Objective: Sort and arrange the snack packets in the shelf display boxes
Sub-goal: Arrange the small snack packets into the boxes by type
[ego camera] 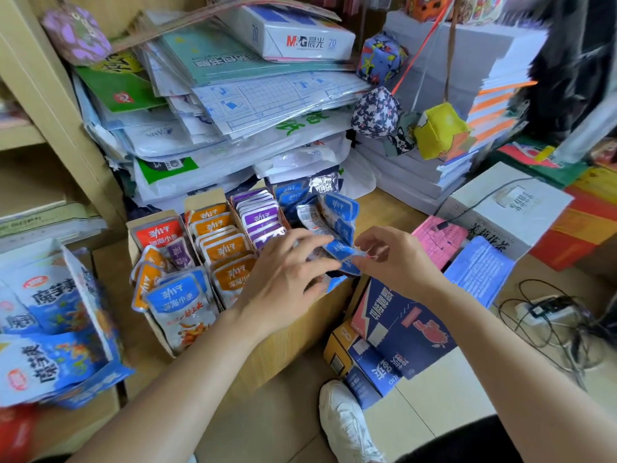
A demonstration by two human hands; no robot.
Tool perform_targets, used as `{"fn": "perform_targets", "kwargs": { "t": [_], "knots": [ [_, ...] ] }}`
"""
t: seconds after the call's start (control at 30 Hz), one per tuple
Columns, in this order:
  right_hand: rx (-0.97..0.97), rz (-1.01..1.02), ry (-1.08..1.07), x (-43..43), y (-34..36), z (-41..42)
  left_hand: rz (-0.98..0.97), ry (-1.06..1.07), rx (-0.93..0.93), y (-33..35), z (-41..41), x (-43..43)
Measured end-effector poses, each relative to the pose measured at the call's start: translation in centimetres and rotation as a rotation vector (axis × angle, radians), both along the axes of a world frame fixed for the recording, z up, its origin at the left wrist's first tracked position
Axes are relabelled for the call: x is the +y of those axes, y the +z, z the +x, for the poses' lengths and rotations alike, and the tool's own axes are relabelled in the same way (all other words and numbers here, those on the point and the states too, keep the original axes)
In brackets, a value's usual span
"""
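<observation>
A cardboard display box (pixel 293 335) holds rows of small snack packets: a mixed left row with a red packet (pixel 158 235) and a big blue packet (pixel 178 297), an orange row (pixel 223 248), a purple row (pixel 260 215) and loose blue packets (pixel 337 212) at the right. My left hand (pixel 283 279) reaches over the box, its fingers touching the blue packets. My right hand (pixel 397 259) pinches a small blue packet (pixel 347 253) by its edge above the box's right end.
Large blue snack bags (pixel 50 329) lie at the left. Stacks of plastic-wrapped paper goods (pixel 233 105) rise behind the box. Blue cartons (pixel 400 325) lean at the right, with a pink pad (pixel 439 237), a white box (pixel 507 208) and a power strip with cables (pixel 541 309).
</observation>
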State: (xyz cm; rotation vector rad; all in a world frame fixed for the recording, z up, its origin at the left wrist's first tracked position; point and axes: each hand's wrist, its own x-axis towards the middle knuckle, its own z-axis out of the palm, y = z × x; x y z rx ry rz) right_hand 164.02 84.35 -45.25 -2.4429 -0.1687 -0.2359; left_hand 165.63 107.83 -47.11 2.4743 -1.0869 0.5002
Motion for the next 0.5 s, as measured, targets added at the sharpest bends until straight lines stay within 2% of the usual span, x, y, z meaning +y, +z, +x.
{"fn": "perform_targets", "kwargs": {
  "t": [0.2, 0.37, 0.5],
  "knots": [
    [0.079, 0.005, 0.102, -2.0, -0.8, -0.8, -0.049, 0.079, -0.04, -0.4, 2.9, -1.7],
    [-0.076, 0.007, 0.058, -1.6, -2.4, -0.8, -0.249, 0.302, 0.024, 0.5, 4.4, -1.6],
    [-0.202, -0.069, 0.092, -0.9, -3.1, -0.5, -0.255, 0.355, 0.022, 0.5, 4.4, -2.3]
  ]
}}
